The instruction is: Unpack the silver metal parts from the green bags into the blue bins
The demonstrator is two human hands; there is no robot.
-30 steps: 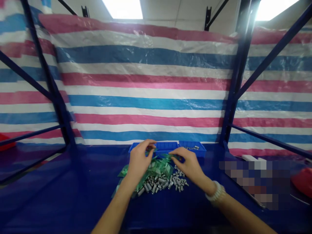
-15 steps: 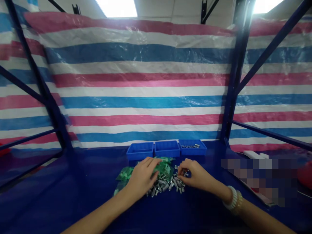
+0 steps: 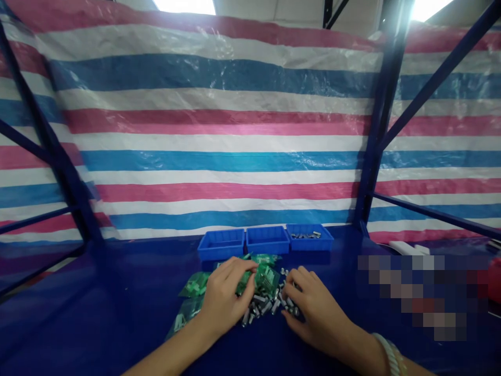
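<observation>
Green packets (image 3: 268, 279) and metal pieces (image 3: 267, 307) lie on the near side of the blue trays (image 3: 268, 247). The right hand (image 3: 313, 300) arches over metal, fingers parted; whether the left hand (image 3: 225, 292) grips a packet, I can't tell. Small pieces want light, low fingertips.

Ceiling lts (image 3: 186, 5) blow out up top, w/ glare on striped sheet (image 3: 219, 128) & R post (image 3: 379, 112), while counter (image 3: 129, 303) is dim, metal pcs (image 3: 260, 303) look soft & lower R is pixelated.

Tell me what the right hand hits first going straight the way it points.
The right hand would likely meet the loose metal parts right at its fingertips; depth is unclear, so it may already touch them. Green bags lie beyond.
</observation>
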